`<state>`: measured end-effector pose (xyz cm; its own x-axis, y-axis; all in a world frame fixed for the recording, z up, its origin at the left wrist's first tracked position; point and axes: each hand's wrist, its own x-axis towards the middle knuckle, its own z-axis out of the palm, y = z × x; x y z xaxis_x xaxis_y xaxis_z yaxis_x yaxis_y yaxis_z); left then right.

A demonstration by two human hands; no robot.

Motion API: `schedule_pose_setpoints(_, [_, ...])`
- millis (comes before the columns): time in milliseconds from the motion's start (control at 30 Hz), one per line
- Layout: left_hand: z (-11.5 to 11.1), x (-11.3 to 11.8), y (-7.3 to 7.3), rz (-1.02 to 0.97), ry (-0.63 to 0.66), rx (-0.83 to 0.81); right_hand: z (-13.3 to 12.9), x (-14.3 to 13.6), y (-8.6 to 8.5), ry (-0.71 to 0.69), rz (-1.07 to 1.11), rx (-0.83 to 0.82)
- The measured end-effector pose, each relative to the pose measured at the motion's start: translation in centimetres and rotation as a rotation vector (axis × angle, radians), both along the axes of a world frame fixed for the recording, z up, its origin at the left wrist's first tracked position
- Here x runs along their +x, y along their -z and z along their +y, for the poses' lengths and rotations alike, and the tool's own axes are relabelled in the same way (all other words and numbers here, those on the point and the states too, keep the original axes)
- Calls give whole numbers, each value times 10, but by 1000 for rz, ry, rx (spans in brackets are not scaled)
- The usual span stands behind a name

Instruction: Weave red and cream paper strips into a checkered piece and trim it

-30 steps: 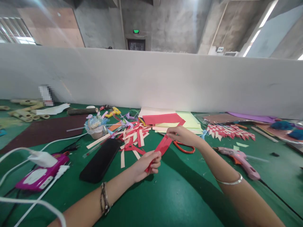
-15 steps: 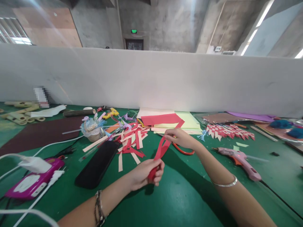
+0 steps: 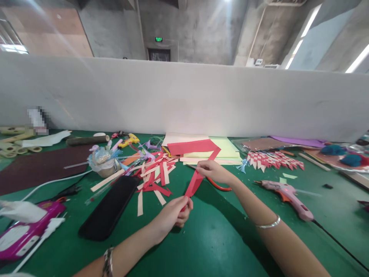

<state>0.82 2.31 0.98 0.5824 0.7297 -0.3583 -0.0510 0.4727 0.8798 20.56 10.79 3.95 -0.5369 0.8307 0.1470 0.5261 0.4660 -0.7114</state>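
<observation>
A red paper strip (image 3: 195, 185) stretches at a slant between my hands above the green table. My left hand (image 3: 176, 212) is closed round its lower end. The fingertips of my right hand (image 3: 211, 171) pinch it higher up, and red paper also shows just beyond them. Behind my right hand lies a wide red paper (image 3: 190, 147) on pale and yellow-green sheets (image 3: 226, 148). Scissors with an orange-red handle (image 3: 220, 186) lie partly hidden under my right hand. Left of my hands is a pile of red and cream strips (image 3: 157, 173).
A black case (image 3: 109, 207) lies to the left, near a magenta power strip (image 3: 31, 227). On the right are a pink glue gun (image 3: 288, 194) with a black cord and a red-and-white woven piece (image 3: 273, 159). A white partition (image 3: 184, 100) stands behind the table.
The loop in the red strip has closed up, and the strip now looks flatter and straighter between my hands. My hands have shifted slightly left in view, as has the whole scene.
</observation>
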Motion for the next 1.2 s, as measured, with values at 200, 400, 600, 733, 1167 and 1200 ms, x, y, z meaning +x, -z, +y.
schedule_pose_setpoints(200, [-5,1,-1,56,187,-10,8,-3,12,46,-52,54])
schedule_pose_setpoints(400, [-7,0,-8,91,374,34,26,-28,29,44,-144,124])
schedule_pose_setpoints(600, [-7,-6,-12,39,485,79,40,-51,30,13,-217,163])
schedule_pose_setpoints(733, [-3,-9,-17,283,321,488,47,-28,19,18,-239,198])
schedule_pose_setpoints(1167, [25,-26,7,1161,284,1459,58,43,34,151,-592,193])
schedule_pose_setpoints(1200, [26,-28,7,1189,277,1454,58,42,36,153,-606,191])
